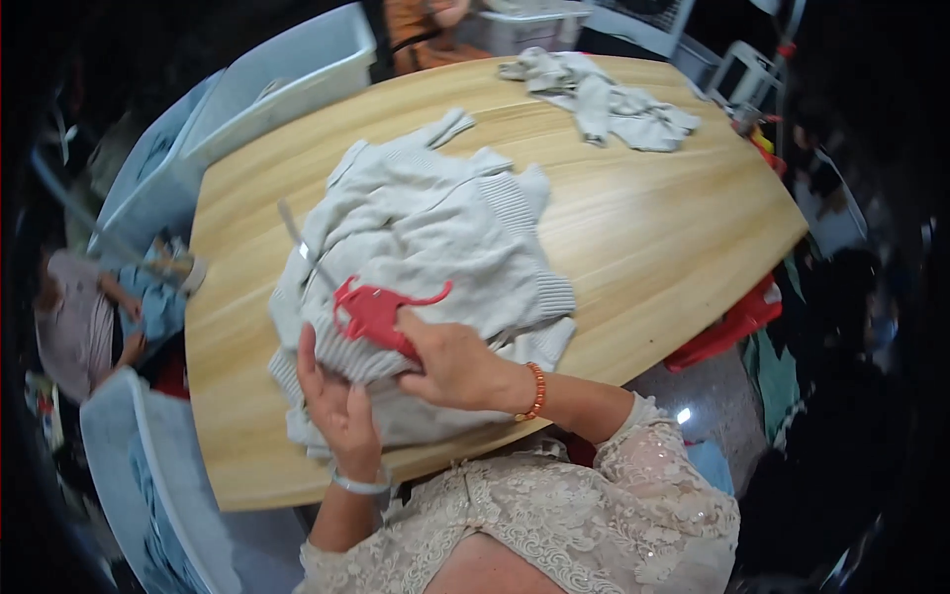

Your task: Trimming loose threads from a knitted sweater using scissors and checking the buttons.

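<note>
Pale wood grain runs across the counter (pixel 643 228), which fills most of the view. Near its front edge the left hand (pixel 341 411) lies flat with fingers spread on the ribbed hem of a grey sweater (pixel 435 238), pressing it down. The right hand (pixel 450 361) curls over the same hem, closed on a red hanger (pixel 374 312) whose hook sticks out to the right. The sweater sits bunched in a heap in the middle of the counter, sleeves folded under. It looks soft, light and floppy, likely to sag and slide off the hanger, so the thicker ribbed hem or shoulders seem the firmest places to grip. A second grey garment (pixel 604 99) lies crumpled at the far edge, well apart. Pale plastic bins (pixel 277 79) stand beyond the counter's left side.
</note>
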A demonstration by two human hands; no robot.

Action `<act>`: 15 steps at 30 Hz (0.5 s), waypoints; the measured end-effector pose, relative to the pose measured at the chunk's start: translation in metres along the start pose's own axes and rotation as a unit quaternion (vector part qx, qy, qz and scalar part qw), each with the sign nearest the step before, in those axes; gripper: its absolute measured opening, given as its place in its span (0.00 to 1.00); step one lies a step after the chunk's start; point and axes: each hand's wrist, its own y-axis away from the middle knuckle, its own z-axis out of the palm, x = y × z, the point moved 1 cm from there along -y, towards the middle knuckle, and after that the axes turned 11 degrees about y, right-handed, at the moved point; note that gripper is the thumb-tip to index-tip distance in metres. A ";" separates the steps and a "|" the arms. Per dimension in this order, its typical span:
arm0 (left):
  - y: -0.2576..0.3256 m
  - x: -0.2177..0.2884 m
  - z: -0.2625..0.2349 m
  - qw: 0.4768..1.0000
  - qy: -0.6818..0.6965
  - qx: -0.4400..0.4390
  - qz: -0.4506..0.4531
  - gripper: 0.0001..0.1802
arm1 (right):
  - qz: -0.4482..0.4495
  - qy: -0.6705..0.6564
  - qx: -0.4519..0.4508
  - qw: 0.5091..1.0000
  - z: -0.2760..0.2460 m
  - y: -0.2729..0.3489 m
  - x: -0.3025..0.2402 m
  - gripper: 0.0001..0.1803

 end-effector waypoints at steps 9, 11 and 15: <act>-0.014 0.014 -0.018 0.849 -0.489 -0.129 0.156 0.18 | -0.055 -0.018 0.004 0.998 -0.026 0.002 0.003 0.27; -0.025 0.020 -0.016 0.877 -0.416 -0.141 0.192 0.10 | -0.017 0.074 0.094 0.993 -0.014 0.003 0.010 0.26; -0.038 0.031 -0.040 0.972 -0.166 -0.044 0.160 0.15 | 0.060 0.156 0.214 0.962 -0.013 -0.016 0.043 0.17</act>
